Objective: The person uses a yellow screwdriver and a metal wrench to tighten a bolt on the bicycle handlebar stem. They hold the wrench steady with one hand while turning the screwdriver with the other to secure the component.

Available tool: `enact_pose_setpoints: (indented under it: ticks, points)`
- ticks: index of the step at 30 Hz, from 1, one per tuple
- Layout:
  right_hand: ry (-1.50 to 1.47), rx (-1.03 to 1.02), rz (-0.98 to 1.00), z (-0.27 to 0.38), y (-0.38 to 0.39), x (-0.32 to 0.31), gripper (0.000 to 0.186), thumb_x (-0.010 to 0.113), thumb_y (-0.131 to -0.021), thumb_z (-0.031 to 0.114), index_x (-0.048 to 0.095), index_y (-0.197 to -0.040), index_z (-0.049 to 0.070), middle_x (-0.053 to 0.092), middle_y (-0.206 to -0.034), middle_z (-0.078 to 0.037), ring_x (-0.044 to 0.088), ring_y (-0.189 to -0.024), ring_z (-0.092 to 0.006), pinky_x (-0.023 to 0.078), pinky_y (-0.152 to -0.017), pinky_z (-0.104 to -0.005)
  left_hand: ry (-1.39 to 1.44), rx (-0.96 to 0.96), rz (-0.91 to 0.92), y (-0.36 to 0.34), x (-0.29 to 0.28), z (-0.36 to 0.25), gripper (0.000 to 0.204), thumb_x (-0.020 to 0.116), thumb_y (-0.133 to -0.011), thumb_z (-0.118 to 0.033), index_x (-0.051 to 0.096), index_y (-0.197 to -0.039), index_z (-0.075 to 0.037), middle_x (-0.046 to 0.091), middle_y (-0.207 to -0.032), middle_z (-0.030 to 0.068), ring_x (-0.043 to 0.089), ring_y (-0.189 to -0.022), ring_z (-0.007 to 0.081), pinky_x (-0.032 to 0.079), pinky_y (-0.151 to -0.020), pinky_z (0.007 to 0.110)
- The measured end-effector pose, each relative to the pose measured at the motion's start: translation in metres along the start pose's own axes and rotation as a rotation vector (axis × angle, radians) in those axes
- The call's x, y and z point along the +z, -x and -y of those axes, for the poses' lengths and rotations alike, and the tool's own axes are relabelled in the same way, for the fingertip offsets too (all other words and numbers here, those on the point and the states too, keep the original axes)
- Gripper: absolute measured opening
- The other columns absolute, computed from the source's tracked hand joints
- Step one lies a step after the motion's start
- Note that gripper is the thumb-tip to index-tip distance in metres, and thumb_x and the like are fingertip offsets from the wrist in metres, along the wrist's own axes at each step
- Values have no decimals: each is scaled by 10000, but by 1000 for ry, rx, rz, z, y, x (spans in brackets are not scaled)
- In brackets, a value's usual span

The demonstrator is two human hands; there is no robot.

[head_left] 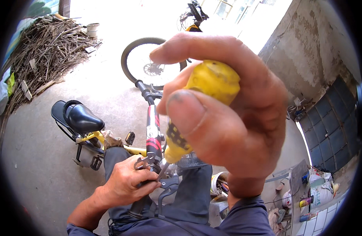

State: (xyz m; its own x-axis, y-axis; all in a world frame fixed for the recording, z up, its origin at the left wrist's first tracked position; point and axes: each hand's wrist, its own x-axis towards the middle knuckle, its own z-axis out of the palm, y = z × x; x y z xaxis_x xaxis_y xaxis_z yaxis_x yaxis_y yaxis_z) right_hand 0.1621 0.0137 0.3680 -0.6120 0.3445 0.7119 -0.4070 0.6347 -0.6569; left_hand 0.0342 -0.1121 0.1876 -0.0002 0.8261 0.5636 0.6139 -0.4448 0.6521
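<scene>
My right hand [248, 129] is raised close to the camera, its fingers curled around a screwdriver [214, 80] with a yellow and black handle. The screwdriver slants down, and its thin shaft reaches the black brake lever [170, 188] on a bicycle handlebar [152, 129]. That handlebar has red, white and black markings. My left hand [128, 179] is closed at the bar beside the brake lever, thumb and fingers pinched around its clamp area. A flat notched metal piece [145, 161] sticks up by its fingers; whether it is held cannot be told. My right hand covers part of the scene behind.
The yellow bicycle's black saddle [84, 117] lies to the left, with a pedal [96, 162] near my leg. Another bicycle's wheel [143, 63] stands ahead. A stick pile [51, 47] is far left. A bucket [217, 183] and a cluttered table [297, 185] are on the right.
</scene>
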Motion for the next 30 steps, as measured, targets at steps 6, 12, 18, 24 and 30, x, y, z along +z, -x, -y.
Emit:
enact_pose_setpoints:
  ticks: [6,12,18,24,30]
  points:
    - [186,-26,-57,-1,13,-8,385,714,-820,161,651,-1139,-45,693,-863,-94,629,-704,-97,485,-661,-214,-8,13,4,-1,-2,-1,185,835,-713,-123,737,-863,-81,661,-823,74,604,-754,268,493,-634,382]
    - [316,-57,-86,5,20,-13,484,726,-796,293,650,-1140,-39,693,-836,-99,617,-693,-90,466,-642,-215,20,41,-21,-1,-2,-2,187,823,-723,-119,735,-886,-89,668,-852,76,614,-784,277,502,-672,383]
    - [477,51,-125,25,18,-12,679,702,-767,499,635,-1190,-27,691,-854,-102,609,-685,-100,468,-639,-222,-6,34,-4,-5,-2,-5,174,813,-738,-122,728,-887,-87,665,-870,85,635,-819,281,513,-701,385]
    - [646,-135,19,15,12,-42,639,662,-902,531,618,-1249,-3,677,-869,-60,638,-765,-93,512,-680,-219,-10,39,-11,-2,-7,-4,137,784,-742,-97,709,-856,-83,651,-905,107,642,-830,302,521,-710,402]
    - [762,-45,126,18,10,-78,562,591,-980,501,601,-1275,23,671,-888,-44,655,-829,-96,537,-750,-213,-5,46,-23,-4,-1,0,218,852,-709,-120,738,-894,-107,630,-802,65,613,-734,248,483,-623,362]
